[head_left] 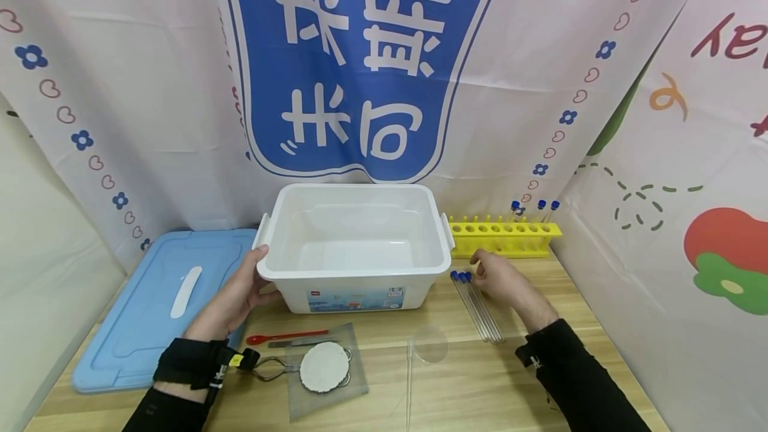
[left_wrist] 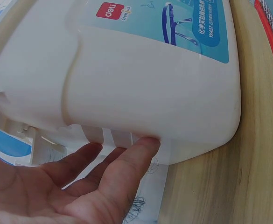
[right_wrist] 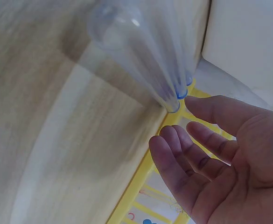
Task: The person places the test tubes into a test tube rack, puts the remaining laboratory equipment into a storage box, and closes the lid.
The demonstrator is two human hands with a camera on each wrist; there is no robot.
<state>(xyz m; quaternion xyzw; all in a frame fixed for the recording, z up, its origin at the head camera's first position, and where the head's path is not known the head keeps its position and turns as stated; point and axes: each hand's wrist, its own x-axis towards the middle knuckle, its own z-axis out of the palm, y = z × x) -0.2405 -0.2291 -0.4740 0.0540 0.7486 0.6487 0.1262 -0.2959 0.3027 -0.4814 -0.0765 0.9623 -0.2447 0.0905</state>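
My left hand is at the left end of a white plastic box with a printed label. In the left wrist view its extended fingers touch the box wall below the rim. My right hand is beside the blue-capped ends of three glass test tubes, which lie on the table. Its fingers are loosely bent with nothing between them in the right wrist view, close to the tubes. Behind that hand stands a yellow test tube rack with several blue-capped tubes upright in it.
A blue lid bearing a white strip lies at left. In front of the box are a red spoon, a wire gauze with a white disc, metal tongs, a round glass and a thin glass rod.
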